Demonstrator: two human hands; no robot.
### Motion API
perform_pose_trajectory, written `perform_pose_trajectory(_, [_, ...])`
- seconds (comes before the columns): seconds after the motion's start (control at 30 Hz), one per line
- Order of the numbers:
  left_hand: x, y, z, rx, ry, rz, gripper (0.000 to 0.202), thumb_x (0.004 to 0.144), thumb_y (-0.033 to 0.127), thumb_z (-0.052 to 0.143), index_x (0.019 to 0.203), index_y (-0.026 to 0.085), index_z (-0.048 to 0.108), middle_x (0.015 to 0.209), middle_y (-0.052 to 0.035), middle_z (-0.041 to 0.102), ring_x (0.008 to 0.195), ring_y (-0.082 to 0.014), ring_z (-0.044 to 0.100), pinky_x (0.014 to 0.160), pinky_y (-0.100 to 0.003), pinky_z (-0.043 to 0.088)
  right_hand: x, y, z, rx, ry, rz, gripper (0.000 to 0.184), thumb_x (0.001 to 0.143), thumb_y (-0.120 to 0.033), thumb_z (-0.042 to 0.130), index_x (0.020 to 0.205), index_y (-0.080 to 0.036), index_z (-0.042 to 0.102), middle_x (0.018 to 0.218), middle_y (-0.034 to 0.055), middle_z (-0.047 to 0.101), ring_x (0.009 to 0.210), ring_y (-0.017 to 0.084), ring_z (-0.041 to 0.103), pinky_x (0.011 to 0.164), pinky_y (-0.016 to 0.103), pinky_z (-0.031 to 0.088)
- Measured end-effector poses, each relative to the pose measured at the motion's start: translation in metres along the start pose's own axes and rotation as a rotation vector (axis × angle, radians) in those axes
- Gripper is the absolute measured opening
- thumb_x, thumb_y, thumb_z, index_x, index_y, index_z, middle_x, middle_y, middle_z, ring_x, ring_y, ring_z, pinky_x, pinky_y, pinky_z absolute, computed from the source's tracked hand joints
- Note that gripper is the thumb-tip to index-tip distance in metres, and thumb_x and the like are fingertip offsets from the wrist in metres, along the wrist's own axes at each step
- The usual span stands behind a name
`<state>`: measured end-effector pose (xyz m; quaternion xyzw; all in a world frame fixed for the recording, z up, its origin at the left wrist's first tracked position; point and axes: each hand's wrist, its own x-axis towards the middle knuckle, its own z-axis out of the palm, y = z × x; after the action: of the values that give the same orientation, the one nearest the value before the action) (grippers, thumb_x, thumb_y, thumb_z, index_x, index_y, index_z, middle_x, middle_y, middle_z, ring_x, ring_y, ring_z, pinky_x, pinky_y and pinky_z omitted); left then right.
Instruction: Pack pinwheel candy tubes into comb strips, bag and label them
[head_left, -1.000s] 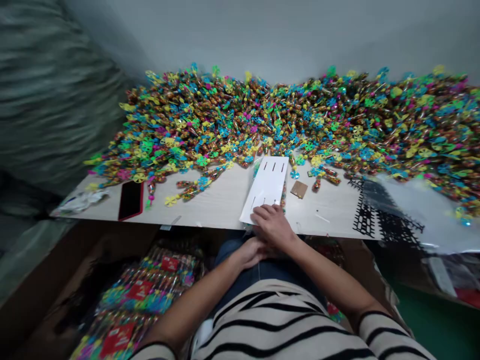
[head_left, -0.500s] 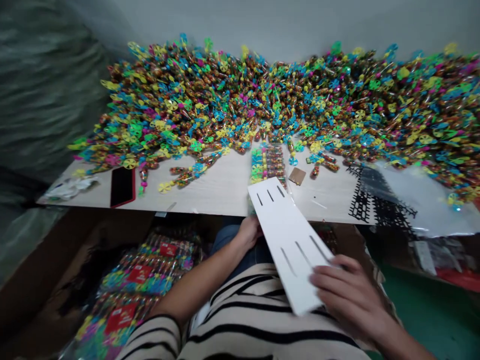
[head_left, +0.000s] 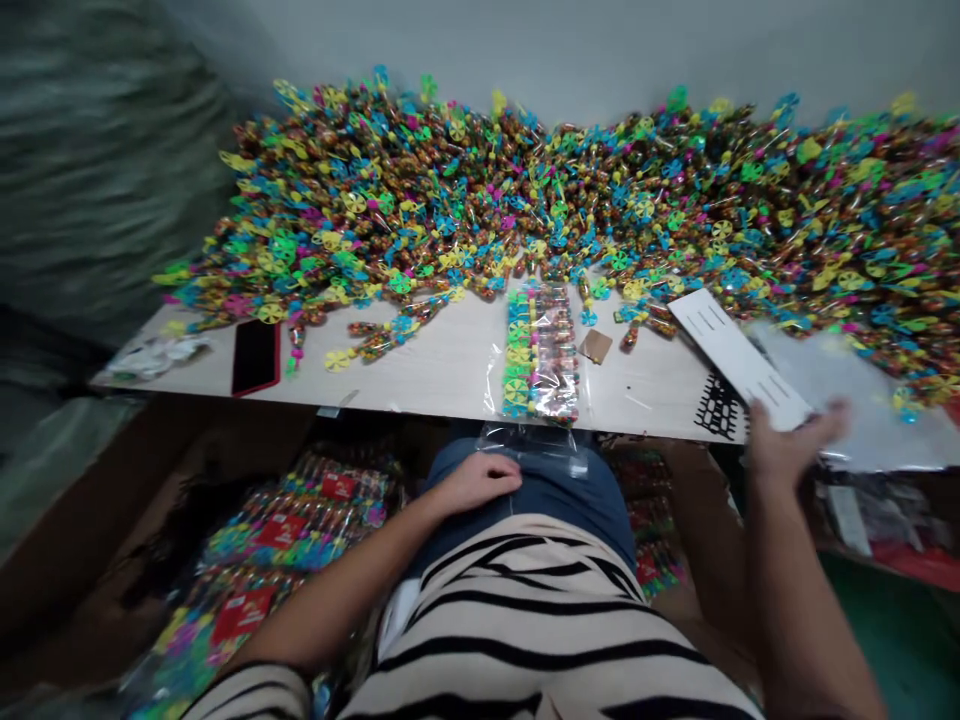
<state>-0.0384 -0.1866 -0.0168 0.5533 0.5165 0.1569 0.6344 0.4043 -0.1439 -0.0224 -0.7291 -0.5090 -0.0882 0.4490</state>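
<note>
Beside the right hand: a white slotted card [head_left: 739,358] lies slantwise across the worktop [head_left: 450,365] and the edge of a clear plastic sheet [head_left: 847,390]. Its near end meets the fingers, though blur hides whether they touch it.
Right hand [head_left: 791,445]: open, fingers spread, gripping nothing that shows.
Left hand [head_left: 476,483]: open and relaxed, resting on the jeans [head_left: 555,480], holding nothing.
Straight ahead of the hands: a filled clear bag [head_left: 540,350] of candy tubes with pinwheel tops lies flat and uncovered, pointing away from the body. Its loose plastic end [head_left: 529,437] hangs over the worktop's near edge, just beyond the left hand.
Right of the bag: a small brown cardboard square [head_left: 596,346] lies just beside it, and black plastic mesh [head_left: 718,410] sits near the card.
Beyond the bag: a wide heap of loose pinwheel candy tubes [head_left: 420,200] runs along the wall.
Left along the worktop: a smartphone in a red case [head_left: 255,357] and a crumpled white wrapper [head_left: 154,355].
Below the left arm: an open cardboard box [head_left: 277,545] holds bagged tubes with red labels [head_left: 281,530].
</note>
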Motion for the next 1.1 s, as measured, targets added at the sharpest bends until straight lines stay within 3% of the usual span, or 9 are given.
perform_pose_trajectory(0.07, [-0.007, -0.008, -0.014, 0.191, 0.123, -0.009, 0.038, 0.054, 0.051, 0.08, 0.062, 0.017, 0.066, 0.079, -0.0044, 0.068, 0.088, -0.0226, 0.062, 0.078, -0.03, 0.047, -0.035, -0.037, 0.032, 0.136, -0.262, -0.162, 0.086, 0.082, -0.07, 0.055, 0.142, -0.013, 0.034, 0.13, 0.0233, 0.044, 0.12, 0.038, 0.045, 0.1, 0.057, 0.037])
perform_pose_trajectory(0.17, [-0.005, -0.014, -0.02, 0.088, 0.317, -0.101, 0.049, 0.054, 0.059, 0.076, 0.074, 0.016, 0.063, 0.071, -0.0014, 0.064, 0.073, -0.0188, 0.059, 0.066, -0.028, 0.045, -0.077, -0.103, 0.073, 0.24, -0.664, -0.519, 0.081, 0.077, -0.06, 0.069, 0.141, -0.022, 0.038, 0.143, 0.017, 0.037, 0.131, 0.037, 0.035, 0.106, 0.058, 0.032])
perform_pose_trajectory(0.27, [0.005, -0.012, -0.008, -0.08, 0.294, -0.034, 0.046, 0.063, 0.057, 0.07, 0.079, 0.014, 0.065, 0.071, -0.0024, 0.066, 0.065, -0.0147, 0.057, 0.063, -0.026, 0.043, -0.089, -0.143, 0.1, 0.311, -0.779, -0.623, 0.074, 0.078, -0.042, 0.075, 0.14, -0.024, 0.04, 0.148, 0.0154, 0.03, 0.136, 0.034, 0.031, 0.107, 0.052, 0.035])
perform_pose_trajectory(0.43, [0.008, -0.011, 0.001, -0.189, 0.149, -0.035, 0.039, 0.068, 0.053, 0.068, 0.064, 0.014, 0.064, 0.064, -0.0032, 0.067, 0.056, -0.0109, 0.052, 0.058, -0.023, 0.04, -0.077, -0.15, 0.123, 0.338, -0.791, -0.621, 0.068, 0.081, -0.029, 0.071, 0.141, -0.023, 0.04, 0.149, 0.0142, 0.03, 0.129, 0.031, 0.041, 0.103, 0.047, 0.042])
perform_pose_trajectory(0.63, [-0.009, -0.025, -0.019, -0.433, 0.172, -0.136, 0.056, 0.068, 0.067, 0.064, 0.077, 0.012, 0.069, 0.072, -0.0083, 0.072, 0.058, -0.0112, 0.056, 0.058, -0.023, 0.04, -0.073, -0.15, 0.103, 0.251, -0.746, -0.567, 0.068, 0.083, -0.044, 0.071, 0.14, -0.02, 0.042, 0.146, 0.0177, 0.034, 0.123, 0.033, 0.046, 0.097, 0.048, 0.043])
perform_pose_trajectory(0.77, [-0.009, -0.023, -0.019, -0.577, 0.164, -0.184, 0.062, 0.069, 0.07, 0.063, 0.085, 0.01, 0.069, 0.075, -0.0109, 0.073, 0.062, -0.0139, 0.062, 0.058, -0.023, 0.043, -0.088, -0.17, 0.066, 0.329, -0.664, -0.617, 0.032, 0.094, -0.039, 0.057, 0.119, -0.019, 0.059, 0.118, 0.0137, 0.059, 0.109, 0.027, 0.054, 0.092, 0.042, 0.04])
perform_pose_trajectory(0.83, [-0.005, -0.017, -0.014, -0.53, 0.134, -0.168, 0.054, 0.065, 0.062, 0.071, 0.078, 0.01, 0.069, 0.072, -0.0103, 0.072, 0.06, -0.0141, 0.062, 0.054, -0.022, 0.041, -0.103, -0.188, 0.054, 0.383, -0.753, -0.715, 0.019, 0.097, -0.032, 0.053, 0.105, -0.019, 0.064, 0.101, 0.0095, 0.065, 0.095, 0.023, 0.057, 0.086, 0.038, 0.039])
perform_pose_trajectory(0.93, [0.0, -0.009, -0.006, -0.492, 0.118, -0.165, 0.049, 0.065, 0.059, 0.072, 0.068, 0.01, 0.068, 0.062, -0.0084, 0.069, 0.054, -0.0133, 0.061, 0.05, -0.022, 0.04, -0.126, -0.212, 0.053, 0.383, -0.954, -0.827, 0.019, 0.097, -0.033, 0.054, 0.097, -0.019, 0.067, 0.094, 0.0077, 0.066, 0.088, 0.021, 0.055, 0.081, 0.037, 0.036])
perform_pose_trajectory(1.1, [-0.003, -0.002, -0.008, -0.543, 0.151, -0.237, 0.05, 0.068, 0.058, 0.068, 0.071, 0.008, 0.071, 0.069, -0.0121, 0.072, 0.06, -0.0159, 0.065, 0.054, -0.022, 0.046, -0.136, -0.215, 0.062, 0.418, -1.046, -0.745, 0.015, 0.096, -0.029, 0.056, 0.098, -0.018, 0.067, 0.096, 0.0079, 0.065, 0.092, 0.022, 0.053, 0.083, 0.037, 0.035])
